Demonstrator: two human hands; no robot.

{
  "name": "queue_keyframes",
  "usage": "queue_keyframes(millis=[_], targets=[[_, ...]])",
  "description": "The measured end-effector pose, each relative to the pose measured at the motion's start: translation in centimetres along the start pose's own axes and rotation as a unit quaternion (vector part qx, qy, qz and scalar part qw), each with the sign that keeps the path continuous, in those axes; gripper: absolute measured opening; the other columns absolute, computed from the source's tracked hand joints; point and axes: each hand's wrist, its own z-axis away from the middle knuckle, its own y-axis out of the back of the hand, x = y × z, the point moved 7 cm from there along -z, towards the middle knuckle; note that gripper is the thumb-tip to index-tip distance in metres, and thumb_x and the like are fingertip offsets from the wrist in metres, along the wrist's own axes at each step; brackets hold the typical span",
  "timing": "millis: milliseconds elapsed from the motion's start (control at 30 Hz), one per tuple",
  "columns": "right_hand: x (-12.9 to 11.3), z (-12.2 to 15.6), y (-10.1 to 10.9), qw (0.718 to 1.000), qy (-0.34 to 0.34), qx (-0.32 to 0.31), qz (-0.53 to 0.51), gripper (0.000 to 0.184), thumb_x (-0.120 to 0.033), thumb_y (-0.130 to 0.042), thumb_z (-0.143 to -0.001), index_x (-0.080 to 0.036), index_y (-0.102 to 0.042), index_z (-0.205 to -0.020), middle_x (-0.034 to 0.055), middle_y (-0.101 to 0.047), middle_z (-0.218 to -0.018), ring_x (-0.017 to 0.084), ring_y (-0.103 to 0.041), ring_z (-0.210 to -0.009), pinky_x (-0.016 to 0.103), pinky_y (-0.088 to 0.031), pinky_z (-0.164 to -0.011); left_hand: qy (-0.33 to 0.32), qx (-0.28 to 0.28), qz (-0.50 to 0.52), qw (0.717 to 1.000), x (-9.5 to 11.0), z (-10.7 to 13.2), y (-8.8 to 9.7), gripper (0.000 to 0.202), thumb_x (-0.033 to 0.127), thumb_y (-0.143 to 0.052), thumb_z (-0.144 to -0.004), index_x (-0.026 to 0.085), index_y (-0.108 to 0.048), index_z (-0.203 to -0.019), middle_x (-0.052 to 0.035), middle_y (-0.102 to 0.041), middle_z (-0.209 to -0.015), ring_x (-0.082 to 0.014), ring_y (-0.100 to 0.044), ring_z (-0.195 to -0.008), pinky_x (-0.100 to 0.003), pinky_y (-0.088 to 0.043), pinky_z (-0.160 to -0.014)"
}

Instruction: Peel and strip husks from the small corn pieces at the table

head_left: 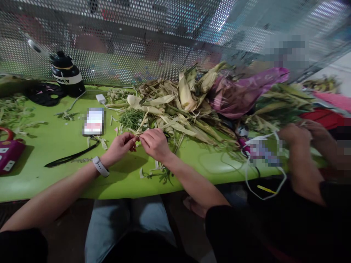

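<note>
The left hand and right hand meet at the near edge of the pile on the table, both pinched tight on one thin strip. I think it works best to hold close together and pull slow, so it does not rip.

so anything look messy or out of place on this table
Leaf scraps litter the green table, thickest at its left edge and below the left hand and right hand, which pinch a husk strip. A phone and white charger lie among them, beside the corn husk pile. Nothing looks damaged.
</note>
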Motion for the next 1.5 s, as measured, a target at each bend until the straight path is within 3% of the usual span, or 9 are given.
queue_keyframes(millis=[233, 567, 767, 867, 967, 1133, 1233, 1367, 1500], targets=[[0.3, 0.2, -0.1, 0.999, -0.011, 0.022, -0.036, 0.02, -0.025, -0.049, -0.096, -0.017, -0.064, -0.088, 0.0071, -0.07, -0.087, 0.019, -0.059, -0.084, 0.035, -0.037, -0.079, -0.01, -0.01, 0.001, 1.0, -0.2, -0.2, 0.1, 0.019, 0.03, -0.057, -0.091, 0.016, -0.055, -0.079, 0.0033, -0.053, -0.063, -0.0075, -0.054, -0.055, -0.022, -0.052, -0.059], [1.2, -0.1, -0.6, 0.998, -0.034, 0.005, -0.046, 0.02, -0.025, -0.048, -0.096, -0.018, -0.066, -0.089, 0.0077, -0.071, -0.09, 0.02, -0.061, -0.085, 0.035, -0.038, -0.08, 0.096, -0.017, 0.146, 0.984, -1.5, -0.4, 0.0, 0.014, 0.028, -0.064, -0.087, 0.015, -0.063, -0.082, 0.002, -0.057, -0.07, -0.0062, -0.056, -0.061, -0.022, -0.057, -0.066], [1.3, -0.3, -0.9, 0.997, -0.04, -0.005, -0.063, 0.023, -0.026, -0.047, -0.096, -0.018, -0.067, -0.088, 0.0077, -0.071, -0.088, 0.02, -0.061, -0.085, 0.036, -0.039, -0.079, 0.085, 0.017, 0.085, 0.993, -1.5, -0.6, 0.5, 0.018, 0.032, -0.064, -0.086, 0.015, -0.059, -0.083, 0.0038, -0.054, -0.064, -0.0068, -0.055, -0.053, -0.023, -0.057, -0.059], [2.1, -0.2, 0.1, 0.994, -0.067, 0.027, -0.077, 0.022, -0.03, -0.051, -0.094, -0.018, -0.069, -0.092, 0.0087, -0.069, -0.091, 0.021, -0.06, -0.089, 0.037, -0.041, -0.084, 0.075, 0.018, 0.06, 0.995, -1.6, -0.8, 0.9, 0.021, 0.035, -0.063, -0.086, 0.015, -0.058, -0.081, 0.0033, -0.055, -0.065, -0.0074, -0.057, -0.053, -0.023, -0.056, -0.058], [2.7, -0.3, 1.0, 0.993, -0.065, 0.029, -0.092, 0.027, -0.034, -0.057, -0.089, -0.02, -0.068, -0.11, 0.0105, -0.065, -0.113, 0.026, -0.056, -0.11, 0.042, -0.04, -0.097, 0.047, 0.0, 0.007, 0.999, -1.2, -0.9, 0.9, 0.021, 0.035, -0.059, -0.088, 0.015, -0.058, -0.082, 0.0026, -0.055, -0.064, -0.0082, -0.057, -0.053, -0.023, -0.054, -0.057], [2.2, -0.4, -0.4, 0.99, 0.018, -0.081, -0.114, 0.039, -0.041, -0.064, -0.085, -0.029, -0.065, -0.122, 0.0056, -0.04, -0.152, 0.03, -0.027, -0.144, 0.051, -0.023, -0.116, -0.007, -0.045, -0.151, 0.988, -0.2, -0.7, 0.2, 0.016, 0.03, -0.053, -0.09, 0.016, -0.058, -0.083, 0.0007, -0.058, -0.063, -0.0107, -0.057, -0.053, -0.024, -0.05, -0.054], [2.4, -0.2, -1.6, 0.984, 0.029, -0.124, -0.122, 0.038, -0.046, -0.064, -0.086, -0.027, -0.068, -0.118, 0.0067, -0.045, -0.15, 0.029, -0.03, -0.144, 0.053, -0.019, -0.118, -0.012, -0.075, -0.19, 0.979, -0.5, -0.5, -0.2, 0.018, 0.029, -0.048, -0.092, 0.017, -0.055, -0.081, -0.0009, -0.061, -0.062, -0.0125, -0.06, -0.055, -0.026, -0.051, -0.058], [2.9, -0.2, -1.9, 0.98, 0.03, -0.139, -0.142, 0.035, -0.047, -0.064, -0.086, -0.026, -0.071, -0.113, 0.0067, -0.057, -0.14, 0.027, -0.037, -0.141, 0.053, -0.021, -0.118, 0.019, -0.12, -0.143, 0.982, -1.2, -0.4, -0.7, 0.021, 0.035, -0.045, -0.094, 0.018, -0.055, -0.088, -0.0052, -0.069, -0.077, -0.0162, -0.067, -0.065, -0.027, -0.055, -0.057], [3.1, -0.4, -1.3, 0.977, 0.035, -0.131, -0.162, 0.029, -0.044, -0.063, -0.087, -0.028, -0.073, -0.109, 0.0059, -0.06, -0.136, 0.025, -0.04, -0.14, 0.053, -0.026, -0.116, 0.012, -0.145, -0.138, 0.98, -0.7, -0.4, -0.8, 0.022, 0.036, -0.048, -0.093, 0.018, -0.055, -0.082, -0.0029, -0.065, -0.07, -0.0129, -0.063, -0.054, -0.025, -0.052, -0.053]])
